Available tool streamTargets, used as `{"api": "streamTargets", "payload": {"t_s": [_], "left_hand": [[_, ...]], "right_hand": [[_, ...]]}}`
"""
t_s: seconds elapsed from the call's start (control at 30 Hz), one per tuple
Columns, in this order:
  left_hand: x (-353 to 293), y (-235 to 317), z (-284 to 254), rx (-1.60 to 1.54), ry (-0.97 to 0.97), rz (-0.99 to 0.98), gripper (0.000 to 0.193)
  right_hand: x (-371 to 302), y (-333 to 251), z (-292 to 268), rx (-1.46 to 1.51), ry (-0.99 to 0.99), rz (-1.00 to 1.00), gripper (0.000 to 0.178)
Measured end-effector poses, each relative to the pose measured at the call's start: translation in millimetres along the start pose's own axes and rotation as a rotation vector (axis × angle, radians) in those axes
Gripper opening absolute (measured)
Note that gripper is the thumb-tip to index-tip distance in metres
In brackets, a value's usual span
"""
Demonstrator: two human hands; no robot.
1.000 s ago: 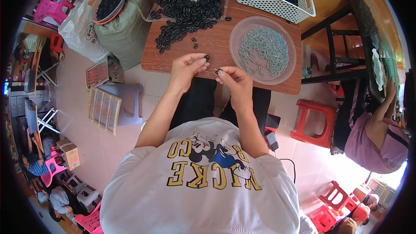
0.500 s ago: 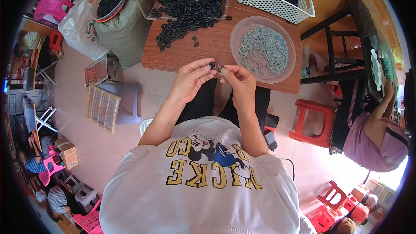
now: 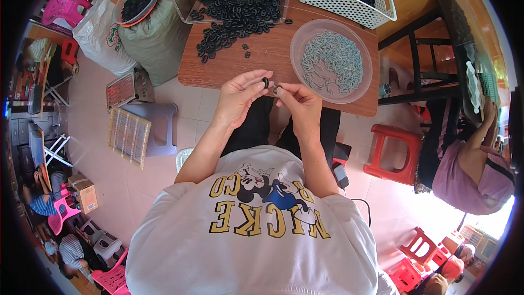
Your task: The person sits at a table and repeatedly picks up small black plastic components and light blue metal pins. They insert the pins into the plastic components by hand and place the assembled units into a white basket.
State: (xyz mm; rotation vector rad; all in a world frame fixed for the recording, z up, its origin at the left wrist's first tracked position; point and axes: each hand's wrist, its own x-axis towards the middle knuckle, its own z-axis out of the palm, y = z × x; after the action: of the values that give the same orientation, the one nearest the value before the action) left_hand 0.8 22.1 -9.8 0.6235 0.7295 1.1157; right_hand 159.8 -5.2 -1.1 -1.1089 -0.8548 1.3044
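In front of the table's near edge, my left hand (image 3: 238,98) pinches a small black oval piece (image 3: 266,82) between thumb and fingers, its narrow side showing. Close to its right, my right hand (image 3: 302,104) is closed at the fingertips on a tiny dark part, too small to name. A slight gap separates the two hands. Beyond them, a heap of black oval pieces (image 3: 234,13) spills from a clear tray onto the brown table (image 3: 240,71). Right of the heap, a round translucent bowl (image 3: 295,54) holds many small silvery screws (image 3: 333,60).
A white perforated basket (image 3: 349,8) of black pieces stands at the table's back right. Full sacks (image 3: 153,49) sit left of the table, one bearing a bowl. A red stool (image 3: 393,153) and a person in purple (image 3: 472,177) are at the right.
The black piece in my left hand has turned from showing its face to a narrower side. My left hand has risen slightly; the right has barely moved.
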Motion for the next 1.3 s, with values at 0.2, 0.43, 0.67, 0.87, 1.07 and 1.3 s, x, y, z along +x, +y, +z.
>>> {"api": "streamTargets", "payload": {"t_s": [0.2, 0.43, 0.67, 0.87, 1.07, 1.3], "left_hand": [[-2.7, 1.8, 2.2, 0.028, -0.032, 0.02, 0.029], [-3.2, -1.0, -0.3, 0.166, -0.042, 0.074, 0.023], [-7.6, 2.5, 7.4, 0.299, -0.02, 0.12, 0.024], [-8.9, 1.7, 8.5, 0.38, -0.027, 0.128, 0.025], [-9.0, -3.2, 7.1, 0.293, 0.066, 0.102, 0.021], [-11.6, -6.4, 8.2, 0.348, 0.102, 0.086, 0.022]], "right_hand": [[-0.4, 1.3, 2.0, -0.089, -0.006, 0.009, 0.014], [-1.6, 1.1, 3.4, -0.147, -0.018, 0.022, 0.014], [-2.5, 0.4, 2.4, -0.169, -0.005, 0.011, 0.014], [-5.4, 1.4, 3.8, -0.129, 0.007, 0.021, 0.014], [-5.7, 3.1, 3.2, -0.132, 0.0, 0.031, 0.014], [-6.5, 5.9, 5.1, -0.132, 0.022, 0.041, 0.012]]}}
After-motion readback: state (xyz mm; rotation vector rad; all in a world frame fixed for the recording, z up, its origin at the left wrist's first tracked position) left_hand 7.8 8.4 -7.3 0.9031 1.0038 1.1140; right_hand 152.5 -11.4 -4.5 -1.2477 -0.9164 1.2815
